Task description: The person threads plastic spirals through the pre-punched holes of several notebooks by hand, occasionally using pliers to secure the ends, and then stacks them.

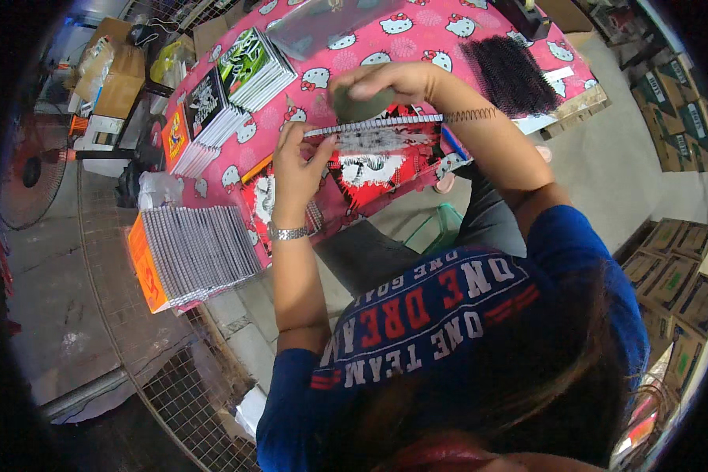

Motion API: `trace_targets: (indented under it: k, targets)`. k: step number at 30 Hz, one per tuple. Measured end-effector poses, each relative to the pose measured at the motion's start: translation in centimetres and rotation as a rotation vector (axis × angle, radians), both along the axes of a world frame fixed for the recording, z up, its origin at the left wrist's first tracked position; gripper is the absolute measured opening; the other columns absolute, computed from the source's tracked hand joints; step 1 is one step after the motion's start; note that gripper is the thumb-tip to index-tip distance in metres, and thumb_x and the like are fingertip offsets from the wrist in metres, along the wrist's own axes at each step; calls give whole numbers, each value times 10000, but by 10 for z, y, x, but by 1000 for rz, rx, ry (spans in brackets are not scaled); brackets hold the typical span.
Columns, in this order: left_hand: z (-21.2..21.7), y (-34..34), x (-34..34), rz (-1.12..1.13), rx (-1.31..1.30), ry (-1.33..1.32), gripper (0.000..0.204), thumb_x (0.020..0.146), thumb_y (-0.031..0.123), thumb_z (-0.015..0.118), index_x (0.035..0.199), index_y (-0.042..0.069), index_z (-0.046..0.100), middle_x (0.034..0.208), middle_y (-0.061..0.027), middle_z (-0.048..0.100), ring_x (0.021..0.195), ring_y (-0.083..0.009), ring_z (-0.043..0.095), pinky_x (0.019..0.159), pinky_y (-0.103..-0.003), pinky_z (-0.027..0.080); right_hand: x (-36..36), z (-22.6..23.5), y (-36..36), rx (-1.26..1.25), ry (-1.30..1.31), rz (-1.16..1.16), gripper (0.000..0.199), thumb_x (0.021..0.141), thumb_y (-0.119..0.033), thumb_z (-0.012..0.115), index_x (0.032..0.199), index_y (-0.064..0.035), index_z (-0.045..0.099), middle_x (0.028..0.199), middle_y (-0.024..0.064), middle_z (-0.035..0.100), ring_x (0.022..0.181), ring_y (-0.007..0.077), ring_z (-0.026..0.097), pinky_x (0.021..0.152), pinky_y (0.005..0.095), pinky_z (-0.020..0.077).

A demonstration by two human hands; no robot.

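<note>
My left hand [300,161] pinches the left end of a notebook [385,145], whose page edge is held up at a tilt with red, black and white covers around it. A dark wire coil [473,116] runs along that edge and sticks out past its right end, beside my right forearm. Just above the coiled edge, my right hand [401,79] is closed on a dark green rounded pad [362,104], thumb on top. Motion blurs that hand a little, and I cannot tell whether the pad touches the coil.
Stacked notebooks [197,256] stand at the table's left edge, with more piles [252,71] behind. A heap of black wire coils [511,76] lies at the right on the pink patterned tablecloth [318,79]. A fan [31,171] stands far left; cardboard boxes [672,118] sit at right.
</note>
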State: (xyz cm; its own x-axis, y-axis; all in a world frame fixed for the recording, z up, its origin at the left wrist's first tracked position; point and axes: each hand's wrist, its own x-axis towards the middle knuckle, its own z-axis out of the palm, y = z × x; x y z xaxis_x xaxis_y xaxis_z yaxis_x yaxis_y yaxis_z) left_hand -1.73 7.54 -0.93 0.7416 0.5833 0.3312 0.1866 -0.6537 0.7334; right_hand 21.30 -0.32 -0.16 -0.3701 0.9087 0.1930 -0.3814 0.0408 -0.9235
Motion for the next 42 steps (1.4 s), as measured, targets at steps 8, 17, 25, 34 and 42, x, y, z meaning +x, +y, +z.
trace_targets:
  k: [8,17,25,34,42]
  targets:
    - [-9,3,0,-84,-87,-46,253,804,43,722,999,-29,579,967,-100,584,750,-166,626,651,-271,517,-3,5,5,8,134,97,465,853,-407,650,1101,-18,596,998,25,608,959,107,559,839,276,447]
    - [-7,5,-5,-44,-239,-63,281,824,46,718,1055,5,564,898,-66,639,729,-107,610,642,-248,499,5,-3,21,-61,-809,-43,489,819,-521,679,1058,-95,689,875,-21,624,881,87,536,800,261,433]
    - [-7,-10,-1,139,-421,-231,203,941,147,628,1065,-6,576,813,-42,604,640,-91,616,583,-231,507,74,-157,-56,-140,-1657,-1026,614,796,-485,673,1258,-100,546,1276,147,561,1272,351,451,1012,516,372]
    - [-20,-33,7,338,-154,-330,296,979,246,576,1074,-33,586,815,-76,607,564,-135,629,495,-245,499,0,-170,-147,-186,-1528,-1043,558,877,-239,629,1376,-65,450,1262,211,518,1203,388,475,1016,479,388]
    - [-28,-21,-10,313,-317,-251,247,986,202,558,1093,-21,566,814,-44,571,562,-96,563,493,-252,537,-76,-21,-107,459,-934,-975,602,767,-165,706,1331,-61,521,1265,163,527,1125,327,510,978,425,389]
